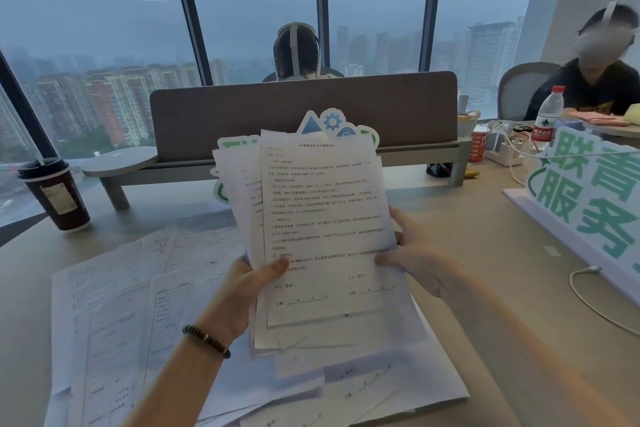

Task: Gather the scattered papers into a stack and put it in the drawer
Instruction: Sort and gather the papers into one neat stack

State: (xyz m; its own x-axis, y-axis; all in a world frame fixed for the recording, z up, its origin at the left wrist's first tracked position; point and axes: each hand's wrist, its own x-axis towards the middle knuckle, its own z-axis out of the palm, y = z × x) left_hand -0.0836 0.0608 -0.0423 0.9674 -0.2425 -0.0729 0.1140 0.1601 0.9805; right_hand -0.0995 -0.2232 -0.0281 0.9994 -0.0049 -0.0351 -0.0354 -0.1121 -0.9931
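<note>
Left hand (pixel 251 282) pinches the lower left edge of the bundle of papers (pixel 322 229), thumb on top; right hand (pixel 414 258) curls its fingers (pixel 388 258) round the right edge. The bundle is held upright above the desk (pixel 485 236), edges ragged. Risk: uneven sheets could slide free. More loose sheets (pixel 138 305) lie below; no drawer in view.

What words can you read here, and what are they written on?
"联青" over "服务": big green characters on the white sign at the right.
Red label on the water bottle: too blurred to read.
Held papers: print too small to read.
Coffee cup label: unreadable.
</note>
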